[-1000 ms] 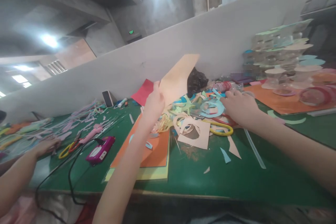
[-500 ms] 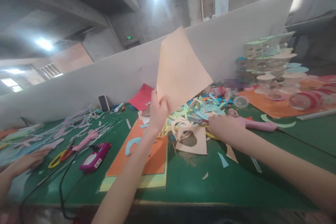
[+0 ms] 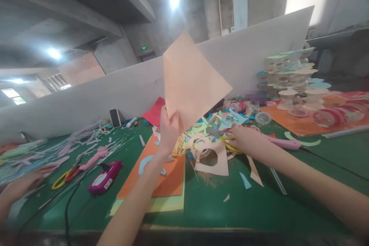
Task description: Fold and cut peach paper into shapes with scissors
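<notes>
My left hand (image 3: 169,131) grips the lower edge of a peach card sheet (image 3: 193,80) and holds it up, tilted, above the green table (image 3: 219,203). My right hand (image 3: 245,142) lies over the scrap pile, its fingers on yellow-handled scissors (image 3: 227,142), whose blades (image 3: 215,132) point left. Just below that hand is a peach offcut with a round hole (image 3: 211,165). Under my left forearm is a stack of orange and yellow card (image 3: 170,178). Another person's hand (image 3: 31,178) is at the far left, near red-and-yellow scissors (image 3: 63,179).
A white partition (image 3: 86,100) runs behind the table. A pink glue gun (image 3: 284,144) lies to the right, and a magenta device (image 3: 105,177) with a black cord lies to the left. Stacked plastic cups and discs (image 3: 288,80) stand back right, with pink paper strips (image 3: 77,148) left.
The peach sheet has risen from near the partition and now stands clear, held higher. My right hand has moved left onto the yellow scissors handles. A pink glue gun has appeared beside it.
</notes>
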